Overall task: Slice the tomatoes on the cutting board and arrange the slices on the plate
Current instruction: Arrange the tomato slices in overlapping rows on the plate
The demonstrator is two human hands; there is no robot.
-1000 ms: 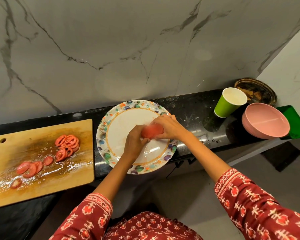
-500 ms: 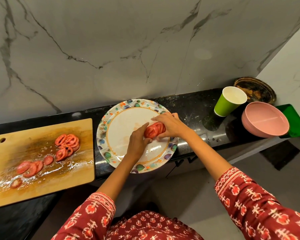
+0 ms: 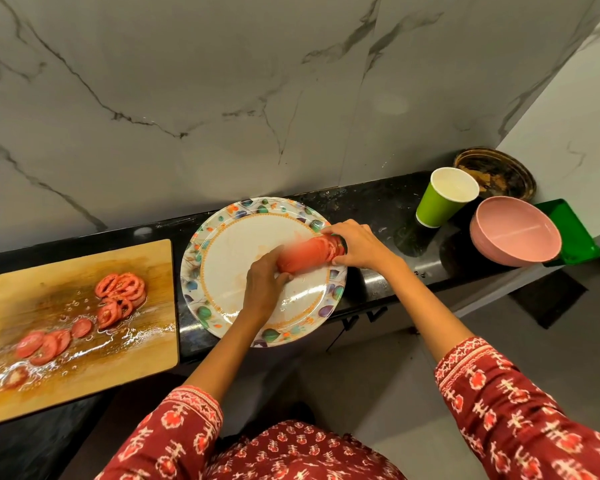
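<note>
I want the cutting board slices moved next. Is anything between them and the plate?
Nothing visible blocks them. The tomato slices lie on the cutting board, and only a strip of bare black counter separates it from the plate.

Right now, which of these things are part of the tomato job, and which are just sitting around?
Part of the job:
left hand
right hand
row of slices held between both hands
plate
cutting board
loose slices on it

Just sitting around:
green cup
pink bowl
green tray
dark dish
</note>
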